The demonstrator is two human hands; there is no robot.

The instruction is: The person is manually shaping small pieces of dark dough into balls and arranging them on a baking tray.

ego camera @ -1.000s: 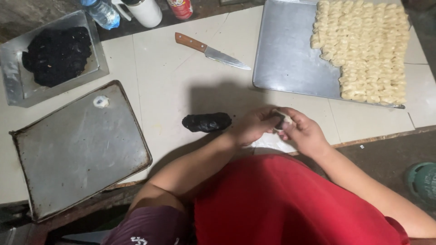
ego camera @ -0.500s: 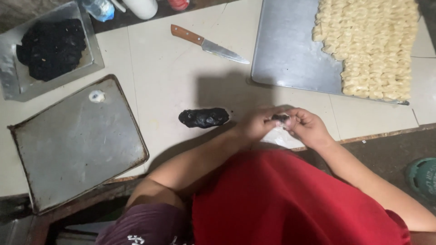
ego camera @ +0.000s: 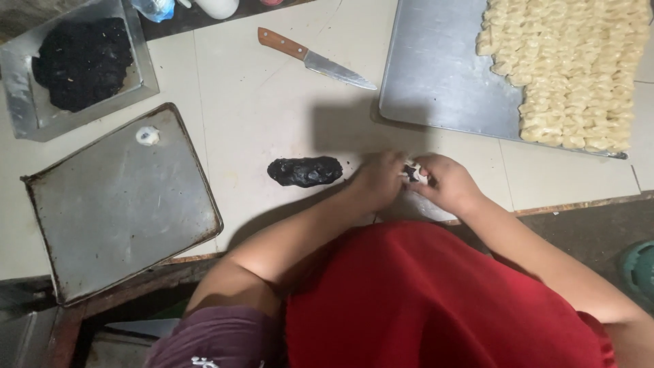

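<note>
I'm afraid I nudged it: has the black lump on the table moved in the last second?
No. The black lump still lies below the knife, beside the near tray; left hand and right hand pinch a dough piece beside it.

black lump point(ego camera: 304, 171) at frame centre on a cream tiled counter point(ego camera: 272, 102). grey metal tray point(ego camera: 122, 201) at lower left, rust-brown rim. upper left: black mass point(ego camera: 83, 63) in a grey pan point(ego camera: 20, 109). knife point(ego camera: 315, 59), brown handle, silver blade. pale yellow ridged pieces point(ego camera: 572, 68) at upper right. red garment point(ego camera: 422, 300) below.
</note>
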